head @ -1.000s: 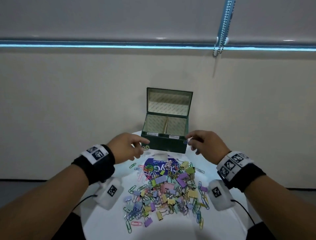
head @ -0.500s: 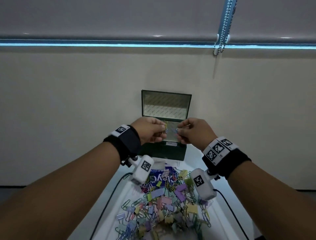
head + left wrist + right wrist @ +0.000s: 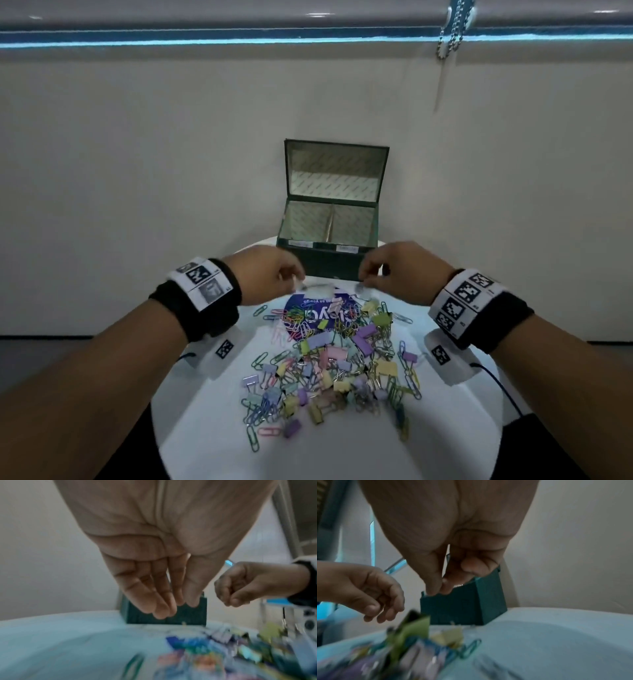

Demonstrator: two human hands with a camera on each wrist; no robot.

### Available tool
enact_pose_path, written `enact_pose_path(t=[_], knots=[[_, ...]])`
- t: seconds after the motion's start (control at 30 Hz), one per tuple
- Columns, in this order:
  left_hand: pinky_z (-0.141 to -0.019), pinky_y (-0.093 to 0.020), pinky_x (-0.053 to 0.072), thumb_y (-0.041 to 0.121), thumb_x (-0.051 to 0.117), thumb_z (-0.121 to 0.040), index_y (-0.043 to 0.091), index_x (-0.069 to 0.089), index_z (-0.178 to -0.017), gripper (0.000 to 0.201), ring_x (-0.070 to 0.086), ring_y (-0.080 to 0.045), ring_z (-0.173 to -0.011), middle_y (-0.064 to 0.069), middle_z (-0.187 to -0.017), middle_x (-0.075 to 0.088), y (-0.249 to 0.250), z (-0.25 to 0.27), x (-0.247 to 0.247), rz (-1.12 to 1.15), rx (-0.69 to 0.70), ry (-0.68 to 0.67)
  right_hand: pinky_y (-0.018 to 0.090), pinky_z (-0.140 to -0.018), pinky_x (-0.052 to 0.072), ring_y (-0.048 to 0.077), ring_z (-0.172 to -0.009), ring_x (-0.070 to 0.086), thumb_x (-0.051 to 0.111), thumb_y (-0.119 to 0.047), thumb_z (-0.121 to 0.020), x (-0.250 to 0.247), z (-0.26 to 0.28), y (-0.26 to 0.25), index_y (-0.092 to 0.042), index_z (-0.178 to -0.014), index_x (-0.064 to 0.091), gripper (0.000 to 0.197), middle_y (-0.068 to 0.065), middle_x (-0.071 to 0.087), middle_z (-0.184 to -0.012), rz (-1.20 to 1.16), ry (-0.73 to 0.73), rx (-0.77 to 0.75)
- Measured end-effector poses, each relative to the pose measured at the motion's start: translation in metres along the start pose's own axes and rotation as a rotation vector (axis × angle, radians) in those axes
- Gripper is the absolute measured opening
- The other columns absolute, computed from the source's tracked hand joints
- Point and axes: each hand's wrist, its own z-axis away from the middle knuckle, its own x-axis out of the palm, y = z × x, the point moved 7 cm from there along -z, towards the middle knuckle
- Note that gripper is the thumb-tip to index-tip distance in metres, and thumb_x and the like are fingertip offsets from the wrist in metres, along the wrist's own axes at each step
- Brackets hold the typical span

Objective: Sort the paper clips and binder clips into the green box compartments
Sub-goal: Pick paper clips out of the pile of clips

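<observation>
The green box (image 3: 329, 270) stands open at the table's far edge, lid up, with a divider (image 3: 329, 226) between two compartments whose floors are hidden. A mixed pile of pastel binder clips and coloured paper clips (image 3: 335, 359) lies in front of it. My left hand (image 3: 294, 277) hovers over the pile's far left edge; in the left wrist view the left hand (image 3: 171, 605) has relaxed, straight fingers and holds nothing. My right hand (image 3: 368, 279) hovers before the box's right corner. The right hand (image 3: 436, 589) has thumb and forefinger tips together, with no clip visible between them.
The pile partly covers a blue printed card (image 3: 301, 308) on the round white table (image 3: 205, 428). A beige wall rises right behind the box. A bead chain (image 3: 452, 31) hangs at the upper right. Stray paper clips (image 3: 404, 320) lie around the pile.
Both hands have come back from over the box's compartments, down and toward me, to the pile's far edge. The clips they carried are no longer in their fingers.
</observation>
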Motion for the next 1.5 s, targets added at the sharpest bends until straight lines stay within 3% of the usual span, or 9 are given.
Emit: enact_pose_path(t=[0.2, 0.33, 0.5, 0.67, 0.83, 1.07, 1.2, 1.37, 1.5], knots=[[-0.099, -0.030, 0.044, 0.020, 0.059, -0.088, 0.045, 0.049, -0.138, 0.056, 0.052, -0.010, -0.109, 0.011, -0.118, 0.050, -0.011, 0.021, 0.041, -0.135, -0.005, -0.166, 0.026, -0.086, 0.045, 0.011, -0.098, 0.057, 0.065, -0.028, -0.093, 0.044, -0.001, -0.017, -0.033, -0.121, 0.069, 0.029, -0.009, 0.061, -0.116, 0.287, -0.273, -0.048], [-0.098, -0.033, 0.045, 0.029, 0.059, -0.090, 0.047, 0.051, -0.136, 0.050, 0.053, -0.012, -0.109, 0.010, -0.115, 0.049, -0.007, 0.026, 0.046, -0.141, 0.022, -0.110, 0.030, -0.081, 0.053, 0.016, -0.092, 0.062, 0.063, -0.021, -0.090, 0.054, -0.007, -0.014, -0.031, -0.101, 0.070, 0.016, -0.007, 0.066, -0.101, 0.304, -0.296, 0.013], [-0.085, -0.024, 0.045, 0.023, 0.056, -0.094, 0.031, 0.069, -0.115, 0.026, 0.059, -0.015, -0.100, 0.007, -0.106, 0.064, -0.007, 0.021, 0.040, -0.138, 0.031, -0.033, 0.034, -0.083, 0.055, 0.011, -0.090, 0.061, 0.068, -0.030, -0.089, 0.047, -0.007, -0.010, -0.028, -0.090, 0.074, 0.006, -0.012, 0.061, -0.098, 0.199, -0.236, 0.030], [-0.081, -0.024, 0.047, 0.025, 0.057, -0.093, 0.025, 0.071, -0.102, 0.016, 0.059, -0.012, -0.091, 0.009, -0.100, 0.068, -0.014, 0.021, 0.038, -0.111, 0.007, 0.016, 0.023, -0.067, 0.051, -0.003, -0.066, 0.063, 0.072, -0.028, -0.090, 0.018, -0.005, -0.016, -0.026, -0.083, 0.071, 0.007, -0.009, 0.070, -0.078, -0.117, -0.096, 0.057], [-0.081, -0.026, 0.044, 0.029, 0.057, -0.096, 0.029, 0.062, -0.092, 0.006, 0.055, -0.012, -0.089, 0.010, -0.096, 0.054, -0.013, 0.020, 0.030, -0.044, 0.045, 0.138, 0.024, -0.060, 0.057, 0.021, -0.071, 0.070, 0.072, 0.000, -0.084, 0.002, 0.012, -0.013, -0.006, -0.073, 0.057, 0.019, 0.021, 0.072, -0.086, -1.050, 0.048, 0.218], [-0.078, -0.028, 0.048, 0.026, 0.055, -0.095, 0.029, 0.059, -0.092, 0.006, 0.058, -0.012, -0.084, 0.010, -0.092, 0.064, -0.012, 0.028, 0.020, 0.032, 0.048, 0.235, 0.021, -0.050, 0.052, 0.016, -0.061, 0.057, 0.043, 0.006, -0.090, 0.012, 0.019, 0.000, -0.009, -0.102, 0.054, 0.023, 0.008, 0.058, -0.076, -1.703, 0.105, 0.383], [-0.077, -0.030, 0.052, 0.022, 0.057, -0.089, 0.028, 0.062, -0.087, 0.007, 0.060, -0.012, -0.078, 0.011, -0.083, 0.066, -0.012, 0.033, 0.013, 0.054, 0.011, 0.307, 0.020, -0.039, 0.031, 0.012, -0.051, 0.034, 0.053, -0.004, -0.090, 0.013, 0.019, 0.018, -0.013, -0.080, 0.049, 0.014, 0.001, 0.040, -0.064, -1.297, 0.037, 0.490], [-0.072, -0.022, 0.041, 0.016, 0.048, -0.094, 0.032, 0.064, -0.115, 0.031, 0.053, -0.006, -0.076, 0.018, -0.085, 0.056, -0.015, 0.033, 0.013, 0.102, 0.013, 0.300, 0.021, -0.056, 0.038, 0.010, -0.066, 0.054, 0.069, -0.019, -0.086, 0.000, 0.019, 0.031, -0.015, -0.086, 0.070, 0.004, -0.009, 0.061, -0.075, 0.170, -0.113, 0.276], [-0.078, -0.024, 0.037, 0.014, 0.045, -0.095, 0.024, 0.070, -0.103, 0.028, 0.056, -0.015, -0.091, 0.009, -0.096, 0.053, -0.021, 0.028, 0.011, 0.048, -0.038, 0.315, 0.021, -0.060, 0.042, 0.006, -0.066, 0.055, 0.076, -0.029, -0.080, 0.028, 0.026, 0.043, -0.021, -0.086, 0.071, 0.011, -0.011, 0.061, -0.075, 0.299, -0.239, 0.289]])
